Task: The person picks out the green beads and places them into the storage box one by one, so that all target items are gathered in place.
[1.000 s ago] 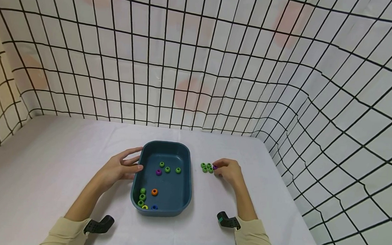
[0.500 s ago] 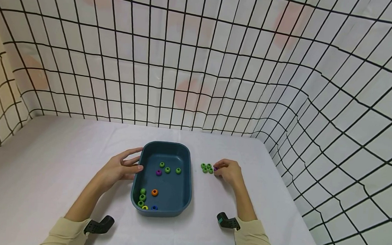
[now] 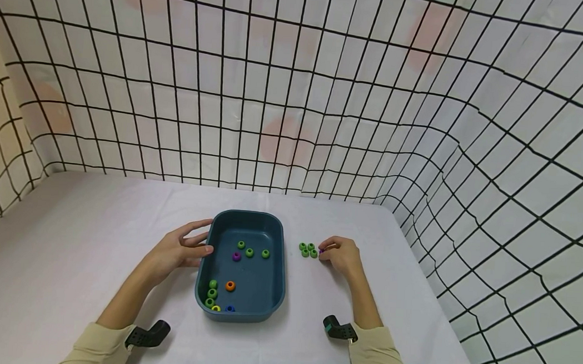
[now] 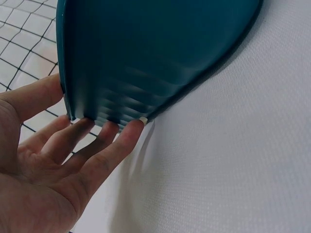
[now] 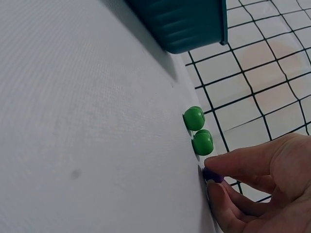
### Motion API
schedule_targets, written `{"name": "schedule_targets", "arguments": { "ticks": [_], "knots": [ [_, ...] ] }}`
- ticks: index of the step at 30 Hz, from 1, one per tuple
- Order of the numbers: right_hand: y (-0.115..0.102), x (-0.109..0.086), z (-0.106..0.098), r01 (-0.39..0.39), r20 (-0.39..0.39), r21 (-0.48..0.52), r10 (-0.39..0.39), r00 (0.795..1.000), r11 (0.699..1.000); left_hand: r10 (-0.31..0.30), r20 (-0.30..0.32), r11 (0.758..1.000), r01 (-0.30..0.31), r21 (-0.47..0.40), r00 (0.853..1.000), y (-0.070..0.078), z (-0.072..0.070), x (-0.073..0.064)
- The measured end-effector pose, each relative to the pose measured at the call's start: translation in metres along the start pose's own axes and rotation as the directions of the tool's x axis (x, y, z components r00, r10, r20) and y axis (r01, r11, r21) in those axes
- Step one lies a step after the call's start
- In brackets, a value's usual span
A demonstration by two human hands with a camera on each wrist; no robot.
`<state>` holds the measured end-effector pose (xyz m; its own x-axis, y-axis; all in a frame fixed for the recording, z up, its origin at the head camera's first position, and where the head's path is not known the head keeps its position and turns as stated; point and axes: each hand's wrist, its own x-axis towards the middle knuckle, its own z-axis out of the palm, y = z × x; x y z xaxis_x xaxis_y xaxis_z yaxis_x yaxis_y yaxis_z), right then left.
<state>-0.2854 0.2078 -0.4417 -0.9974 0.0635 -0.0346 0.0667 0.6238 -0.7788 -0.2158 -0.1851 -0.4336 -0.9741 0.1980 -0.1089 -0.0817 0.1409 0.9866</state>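
A dark blue-teal tray (image 3: pixel 256 301) sits on the white cloth. My left hand (image 3: pixel 169 252) is at its left side, and in the left wrist view the extended fingertips (image 4: pixel 104 131) touch the outer wall. Beyond the tray's right side, my right hand (image 3: pixel 342 254) pinches a purple bead (image 5: pixel 213 175) between thumb and finger, low at the cloth. Beside it stand several green beads (image 3: pixel 305 253) in a tight cluster, two of them visible in the right wrist view. Inside the tray lie another purple bead (image 3: pixel 237 256), an orange bead (image 3: pixel 230 286) and several green beads (image 3: pixel 249 253).
A yellow bead (image 3: pixel 216 309) and a blue bead (image 3: pixel 230 309) lie by the tray's near wall, partly hidden by it. White cloth (image 3: pixel 83 230) covers the table. A black grid net (image 3: pixel 255 113) over white sheeting surrounds the back and sides.
The right hand has shifted very slightly to the right with the purple bead, away from the green cluster. The left hand and tray stay in place.
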Motion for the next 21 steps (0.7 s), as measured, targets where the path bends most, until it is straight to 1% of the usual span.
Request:
{"name": "schedule_targets", "arguments": {
  "ticks": [12,17,21],
  "knots": [
    [0.0,0.0,0.001,0.002,-0.015,0.02,-0.001,1.0,1.0,-0.008,-0.005,1.0,0.008,0.002,1.0,0.0,0.001,0.0],
    [-0.01,-0.002,-0.001,0.003,-0.009,0.045,-0.003,1.0,0.999,-0.013,-0.004,1.0,0.013,0.002,1.0,0.0,0.0,0.0],
    [-0.023,-0.006,-0.002,0.04,0.006,0.09,-0.04,0.999,0.995,-0.014,-0.004,1.0,0.014,0.0,1.0,0.001,0.0,0.0]
  ]
}}
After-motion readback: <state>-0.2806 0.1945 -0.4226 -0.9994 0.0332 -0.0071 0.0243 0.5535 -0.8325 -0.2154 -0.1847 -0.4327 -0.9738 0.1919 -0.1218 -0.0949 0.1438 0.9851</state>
